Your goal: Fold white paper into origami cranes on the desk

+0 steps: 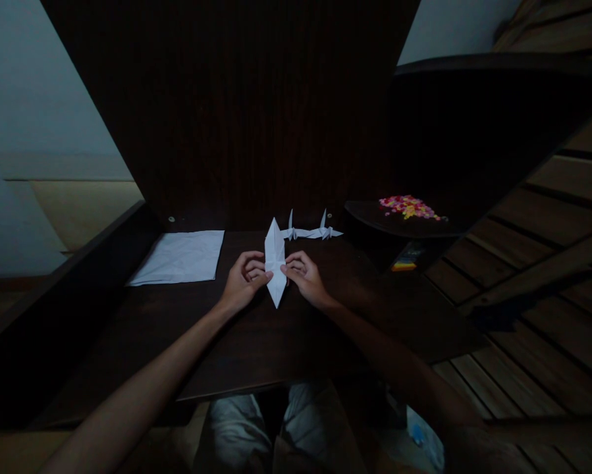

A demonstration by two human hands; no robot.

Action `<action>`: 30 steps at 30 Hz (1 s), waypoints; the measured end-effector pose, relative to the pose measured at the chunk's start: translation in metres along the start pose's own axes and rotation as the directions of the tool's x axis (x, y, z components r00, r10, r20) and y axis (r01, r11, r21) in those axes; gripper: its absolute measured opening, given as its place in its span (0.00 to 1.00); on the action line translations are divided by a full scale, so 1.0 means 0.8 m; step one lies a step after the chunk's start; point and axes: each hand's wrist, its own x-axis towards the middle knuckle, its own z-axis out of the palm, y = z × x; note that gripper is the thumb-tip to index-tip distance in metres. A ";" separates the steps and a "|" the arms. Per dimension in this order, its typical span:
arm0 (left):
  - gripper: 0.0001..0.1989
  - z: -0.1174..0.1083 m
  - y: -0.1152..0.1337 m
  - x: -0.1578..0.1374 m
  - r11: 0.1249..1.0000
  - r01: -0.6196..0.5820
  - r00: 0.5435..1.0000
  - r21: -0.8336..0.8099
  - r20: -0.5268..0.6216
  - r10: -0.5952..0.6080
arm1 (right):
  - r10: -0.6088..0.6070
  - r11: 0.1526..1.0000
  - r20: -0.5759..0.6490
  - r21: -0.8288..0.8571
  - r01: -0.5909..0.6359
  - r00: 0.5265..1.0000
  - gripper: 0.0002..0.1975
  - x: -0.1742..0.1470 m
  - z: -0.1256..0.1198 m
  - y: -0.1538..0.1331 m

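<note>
A white folded paper [276, 253], long and pointed at both ends, is held upright lengthwise over the dark desk. My left hand [243, 280] pinches its left edge, thumb on the front face near the lower half. On the opposite edge my right hand [305, 276] grips it the same way, with the thumb on the front and fingers curled at the side. Just behind the paper, two white origami cranes [292, 233] [326, 232] rest in a row near the desk's back panel; the folded paper partly covers the left one.
White paper sheets [180, 257] lie flat at the desk's left. A small shelf [365, 212] on the right bears a pile of small pink and yellow pieces [408, 207]. Below it is a dark item with a yellow edge [405, 263]. The desk's front edge runs above my knees.
</note>
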 end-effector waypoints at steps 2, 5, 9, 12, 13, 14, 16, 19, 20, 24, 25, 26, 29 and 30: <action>0.27 0.000 -0.001 -0.001 1.000 0.008 1.000 -0.010 0.018 -0.008 | -0.009 1.000 -0.011 -0.011 0.009 1.000 0.17 0.001 -0.001 -0.001; 0.27 0.000 -0.002 -0.001 1.000 0.016 0.999 -0.022 0.029 -0.015 | -0.017 1.000 -0.016 -0.014 0.017 1.000 0.18 0.002 -0.002 -0.001; 0.26 -0.001 -0.002 -0.001 0.999 0.025 0.999 -0.021 0.037 -0.024 | -0.004 1.000 -0.023 -0.008 0.003 1.000 0.19 0.003 -0.003 0.000; 0.25 0.001 -0.001 -0.001 0.999 0.035 0.998 -0.010 0.050 -0.034 | -0.002 1.000 -0.019 -0.004 0.002 1.000 0.20 0.003 -0.004 0.000; 0.24 0.002 -0.001 -0.001 0.999 0.037 0.998 -0.004 0.048 -0.037 | -0.004 1.000 -0.015 -0.003 0.004 1.000 0.20 0.003 -0.004 0.000; 0.24 0.002 -0.002 -0.001 0.999 0.037 0.998 0.003 0.043 -0.037 | -0.008 1.000 -0.011 -0.003 0.008 1.000 0.21 0.003 -0.004 -0.001; 0.24 0.002 -0.003 -0.001 1.000 0.027 0.999 0.012 0.028 -0.028 | -0.016 1.000 -0.002 -0.008 0.016 1.000 0.20 0.002 -0.004 -0.001; 0.25 0.002 -0.004 0.000 1.000 0.005 1.000 0.010 0.024 -0.006 | -0.029 0.999 0.010 -0.022 0.029 1.000 0.19 0.001 -0.003 -0.002; 0.25 0.001 -0.004 0.000 1.000 -0.002 1.000 0.011 0.026 0.002 | -0.032 0.999 0.015 -0.026 0.033 0.999 0.19 0.001 -0.003 -0.003; 0.22 0.001 -0.001 -0.001 1.000 -0.023 0.999 0.018 0.036 0.022 | -0.040 0.999 0.033 -0.028 0.041 0.999 0.17 -0.001 -0.002 -0.003; 0.20 0.002 0.000 -0.001 0.999 -0.035 0.999 0.023 0.035 0.034 | -0.042 0.999 0.033 -0.028 0.043 0.999 0.16 -0.001 -0.002 -0.003; 0.18 0.002 0.002 -0.002 0.998 -0.049 0.998 0.033 0.033 0.048 | -0.046 0.998 0.030 -0.029 0.047 0.998 0.16 -0.001 -0.002 -0.002; 0.13 0.003 0.005 -0.003 0.992 -0.085 0.996 0.090 0.031 0.082 | -0.064 0.997 0.005 -0.044 0.064 0.998 0.15 -0.001 -0.003 -0.001; 0.13 0.003 0.005 -0.003 0.991 -0.083 0.996 0.105 0.035 0.080 | -0.068 0.996 0.000 -0.050 0.068 0.998 0.15 -0.002 -0.003 -0.001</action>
